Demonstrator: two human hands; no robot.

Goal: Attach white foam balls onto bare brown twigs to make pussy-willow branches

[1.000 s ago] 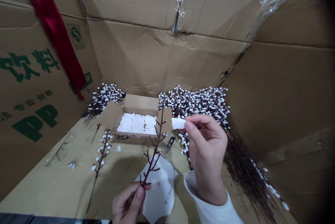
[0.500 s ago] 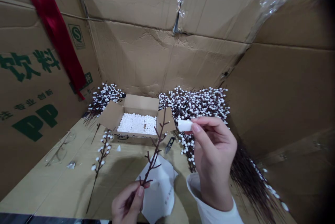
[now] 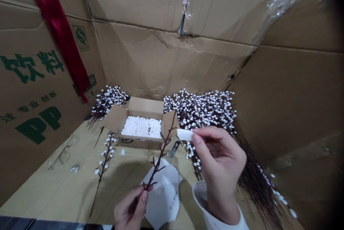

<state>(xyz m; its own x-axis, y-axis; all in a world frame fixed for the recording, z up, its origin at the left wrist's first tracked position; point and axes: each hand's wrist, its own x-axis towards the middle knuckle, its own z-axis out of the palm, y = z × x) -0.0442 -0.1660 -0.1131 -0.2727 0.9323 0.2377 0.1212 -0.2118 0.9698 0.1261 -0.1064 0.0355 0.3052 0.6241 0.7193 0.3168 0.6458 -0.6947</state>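
My left hand (image 3: 130, 205) at the bottom of the view is shut on the lower end of a bare brown twig (image 3: 161, 154), which rises toward the box. My right hand (image 3: 220, 165) pinches a small white strip (image 3: 185, 134) between thumb and fingers, its tip just right of the twig's upper branches and apart from them. Its material is hard to tell. Below the twig lies a torn white paper sheet (image 3: 163, 194). Small black-handled snips (image 3: 174, 149) rest on the cardboard near the box.
An open cardboard box (image 3: 141, 106) holds white foam balls. Heaps of white-berried branches (image 3: 200, 110) lie behind and right of it. One beaded branch (image 3: 104, 158) lies on the left, near clear eyeglasses (image 3: 63, 154). Cardboard walls surround everything, with a red ribbon (image 3: 57, 33) hanging at left.
My right hand has lowered slightly with the white strip. The view has shifted a little. My left hand still holds the twig.
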